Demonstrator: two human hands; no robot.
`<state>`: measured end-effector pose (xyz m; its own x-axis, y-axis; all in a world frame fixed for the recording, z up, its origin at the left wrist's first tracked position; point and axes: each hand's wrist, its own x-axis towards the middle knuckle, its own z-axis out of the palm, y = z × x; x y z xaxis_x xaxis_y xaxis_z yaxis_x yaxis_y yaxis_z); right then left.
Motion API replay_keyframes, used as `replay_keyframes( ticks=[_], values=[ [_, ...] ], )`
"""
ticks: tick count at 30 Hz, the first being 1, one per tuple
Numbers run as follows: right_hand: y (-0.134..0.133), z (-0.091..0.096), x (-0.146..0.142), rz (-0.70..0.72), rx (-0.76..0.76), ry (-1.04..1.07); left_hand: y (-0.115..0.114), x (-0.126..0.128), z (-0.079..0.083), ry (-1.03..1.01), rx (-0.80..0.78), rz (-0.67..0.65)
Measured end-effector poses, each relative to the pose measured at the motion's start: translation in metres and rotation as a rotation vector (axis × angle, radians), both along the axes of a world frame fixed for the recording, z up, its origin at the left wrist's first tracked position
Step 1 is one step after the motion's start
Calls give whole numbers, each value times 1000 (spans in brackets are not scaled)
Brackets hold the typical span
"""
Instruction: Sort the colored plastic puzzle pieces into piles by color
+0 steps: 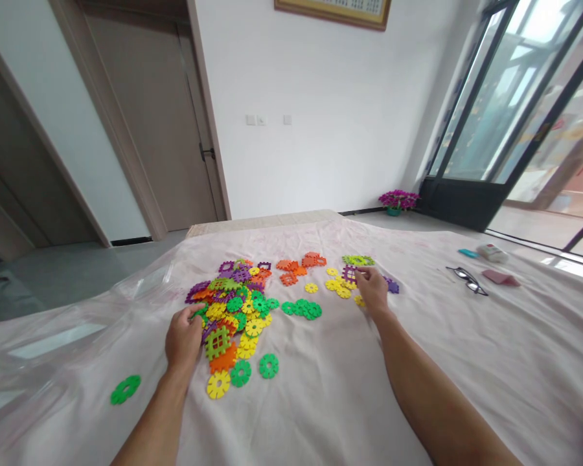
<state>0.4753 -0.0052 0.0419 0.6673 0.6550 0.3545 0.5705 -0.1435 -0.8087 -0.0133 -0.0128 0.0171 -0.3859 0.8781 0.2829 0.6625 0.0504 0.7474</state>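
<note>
A pile of flat plastic interlocking pieces point(233, 304) in green, yellow, orange and purple lies on a pale pink cloth point(320, 401). My left hand point(183, 338) rests at the pile's near left edge, fingers curled onto the pieces. My right hand point(372, 289) reaches to the right group, its fingers pinched on a purple square piece point(350, 272) beside several yellow pieces point(339, 287). Sorted clusters lie between: orange pieces point(301, 264), green round pieces point(302, 309), light green pieces point(358, 260).
A lone green round piece point(125, 389) lies far left on the cloth. Glasses point(468, 279), a red card point(500, 277) and small items sit at the right. A door, a white wall, a potted flower point(398, 200) and glass doors stand behind.
</note>
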Motion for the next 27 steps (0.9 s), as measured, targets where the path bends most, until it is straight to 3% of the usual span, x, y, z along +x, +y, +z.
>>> replay_keyframes(
  ticks=[4,7,9,18,21,27],
  values=[
    [-11,-2,27,-214,-74,-93,1,0,-1,-9,-3,4],
    [-15,1,18,-267,-108,-196,2,0,-2,-6,-3,8],
    [-14,4,-1,-152,-100,-293,2,-1,-3,-6,4,3],
    [-28,13,-130,739,-135,-615,3,0,-3,-12,17,-8],
    [-32,19,-159,832,-158,-699,4,0,-5,-10,26,-10],
    [-20,22,-193,865,-299,-824,5,-2,-7,-18,41,-18]
  ],
)
